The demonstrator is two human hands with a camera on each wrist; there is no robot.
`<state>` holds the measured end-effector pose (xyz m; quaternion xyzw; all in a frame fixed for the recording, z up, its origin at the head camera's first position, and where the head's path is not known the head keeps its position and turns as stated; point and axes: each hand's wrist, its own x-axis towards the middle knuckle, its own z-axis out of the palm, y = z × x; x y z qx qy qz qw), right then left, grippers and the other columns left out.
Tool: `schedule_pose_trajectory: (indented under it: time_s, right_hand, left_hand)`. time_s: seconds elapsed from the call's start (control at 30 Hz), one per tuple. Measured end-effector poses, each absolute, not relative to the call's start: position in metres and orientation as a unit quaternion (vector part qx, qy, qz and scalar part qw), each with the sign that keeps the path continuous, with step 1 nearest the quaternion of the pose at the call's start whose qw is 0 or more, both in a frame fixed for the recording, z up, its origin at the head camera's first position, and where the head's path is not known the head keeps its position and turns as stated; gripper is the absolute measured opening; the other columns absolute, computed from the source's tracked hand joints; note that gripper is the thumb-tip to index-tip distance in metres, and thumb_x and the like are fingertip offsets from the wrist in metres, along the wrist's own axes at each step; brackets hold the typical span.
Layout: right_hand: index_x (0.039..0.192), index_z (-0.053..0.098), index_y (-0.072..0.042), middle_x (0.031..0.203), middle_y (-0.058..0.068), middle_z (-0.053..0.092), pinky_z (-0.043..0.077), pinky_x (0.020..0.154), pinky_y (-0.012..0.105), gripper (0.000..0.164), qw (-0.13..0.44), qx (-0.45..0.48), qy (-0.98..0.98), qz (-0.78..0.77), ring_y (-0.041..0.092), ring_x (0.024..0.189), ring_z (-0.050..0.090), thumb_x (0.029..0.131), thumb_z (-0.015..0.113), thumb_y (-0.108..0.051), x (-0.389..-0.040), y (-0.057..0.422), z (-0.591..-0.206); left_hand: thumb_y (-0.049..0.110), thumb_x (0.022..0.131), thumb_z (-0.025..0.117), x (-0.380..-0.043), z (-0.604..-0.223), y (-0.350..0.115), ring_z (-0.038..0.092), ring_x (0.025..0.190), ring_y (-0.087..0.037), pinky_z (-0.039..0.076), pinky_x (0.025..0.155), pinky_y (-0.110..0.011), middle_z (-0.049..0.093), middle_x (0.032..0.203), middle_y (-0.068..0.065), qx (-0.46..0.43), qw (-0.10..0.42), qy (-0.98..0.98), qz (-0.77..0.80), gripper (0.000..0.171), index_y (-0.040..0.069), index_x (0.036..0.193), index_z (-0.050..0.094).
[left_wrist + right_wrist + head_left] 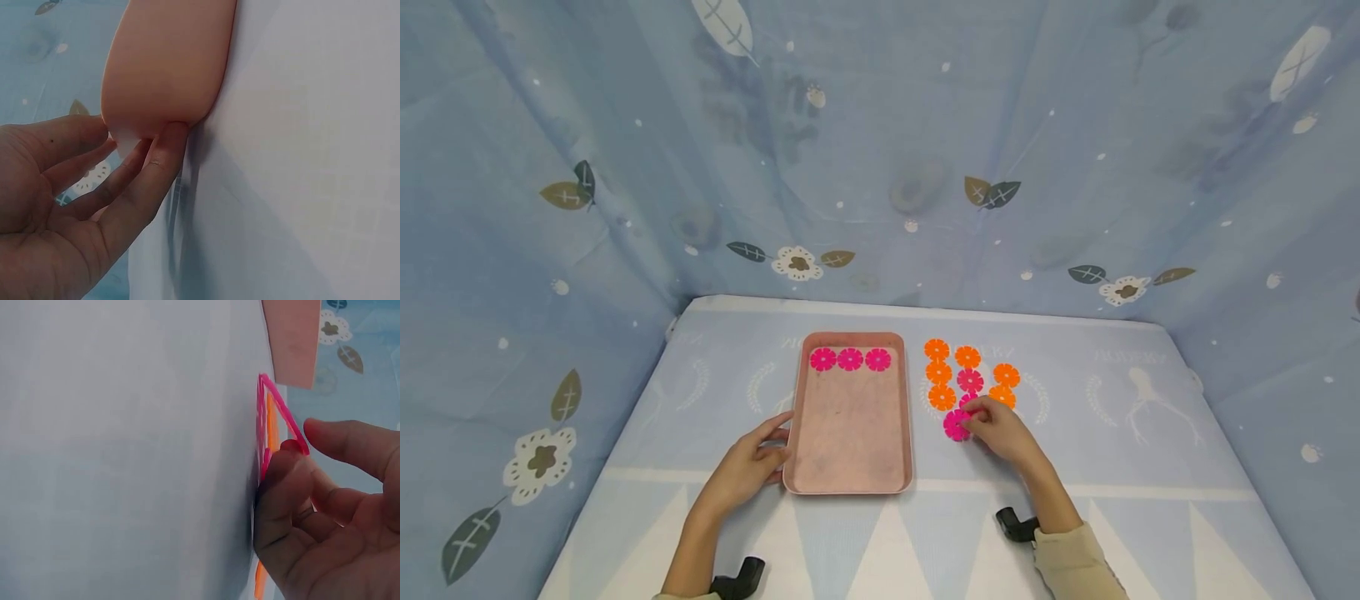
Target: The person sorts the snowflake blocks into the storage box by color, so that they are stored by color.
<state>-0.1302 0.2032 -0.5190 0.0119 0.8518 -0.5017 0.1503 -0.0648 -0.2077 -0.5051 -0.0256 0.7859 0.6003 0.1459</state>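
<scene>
My left hand (747, 467) holds the pink tray (850, 433) by its left side, fingertips at the rim and wall. Up close in the left wrist view, thumb and fingers grip the tray's edge (165, 69). Three pink slotted, flower-shaped discs (850, 359) lie in a row along the far end of the tray. To the right of the tray, my right hand (1000, 427) pinches another pink disc (955, 426) between thumb and fingers. That disc (286, 412) is tilted, one edge raised, in the right wrist view. Another pink disc (967, 402) is partly hidden behind the fingers.
Several orange discs (938, 372) and a pink disc (970, 381) lie in loose columns right of the tray. A patterned cloth covers the table (1112, 417), and blue curtains (880, 150) enclose it. Black wrist devices (1017, 525) sit at both forearms.
</scene>
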Motion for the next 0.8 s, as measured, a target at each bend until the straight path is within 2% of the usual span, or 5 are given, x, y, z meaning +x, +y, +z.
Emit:
schedule_pose_trajectory:
  time_s: [0.23, 0.37, 0.6, 0.8]
  right_hand:
    - [0.115, 0.061, 0.005, 0.086, 0.015, 0.061, 0.059, 0.065, 0.034, 0.020, 0.155, 0.027, 0.811, -0.563, 0.027, 0.070, 0.064, 0.099, 0.061, -0.007, -0.130, 0.205, -0.516]
    - [0.117, 0.060, 0.008, 0.090, 0.017, 0.062, 0.060, 0.068, 0.036, 0.022, 0.156, 0.021, 0.796, -0.585, 0.030, 0.074, 0.067, 0.099, 0.060, -0.006, -0.130, 0.207, -0.516]
    - [0.120, 0.060, 0.006, 0.095, 0.017, 0.058, 0.061, 0.072, 0.036, 0.024, 0.163, 0.040, 0.774, -0.611, 0.032, 0.075, 0.067, 0.100, 0.060, -0.007, -0.133, 0.204, -0.511]
    - [0.123, 0.058, 0.007, 0.095, 0.018, 0.058, 0.060, 0.072, 0.035, 0.028, 0.163, 0.014, 0.760, -0.629, 0.031, 0.074, 0.067, 0.100, 0.060, -0.007, -0.144, 0.197, -0.499]
  left_hand:
    - [0.002, 0.101, 0.056, -0.064, -0.503, -0.206, 0.063, 0.112, -0.033, 0.060, 0.075, -0.036, 0.053, 0.135, -0.021, -0.028, 0.143, 0.789, 0.596, 0.054, 0.012, 0.152, 0.043]
    - [0.001, 0.100, 0.056, -0.064, -0.502, -0.206, 0.063, 0.111, -0.032, 0.060, 0.076, -0.036, 0.053, 0.135, -0.021, -0.030, 0.144, 0.788, 0.597, 0.054, 0.012, 0.151, 0.044]
    - [0.001, 0.100, 0.056, -0.064, -0.504, -0.206, 0.062, 0.113, -0.034, 0.060, 0.077, -0.037, 0.052, 0.135, -0.022, -0.026, 0.145, 0.782, 0.606, 0.054, 0.011, 0.152, 0.043]
    - [0.001, 0.101, 0.056, -0.064, -0.504, -0.207, 0.063, 0.112, -0.034, 0.060, 0.076, -0.037, 0.052, 0.135, -0.022, -0.025, 0.143, 0.781, 0.607, 0.054, 0.011, 0.152, 0.042]
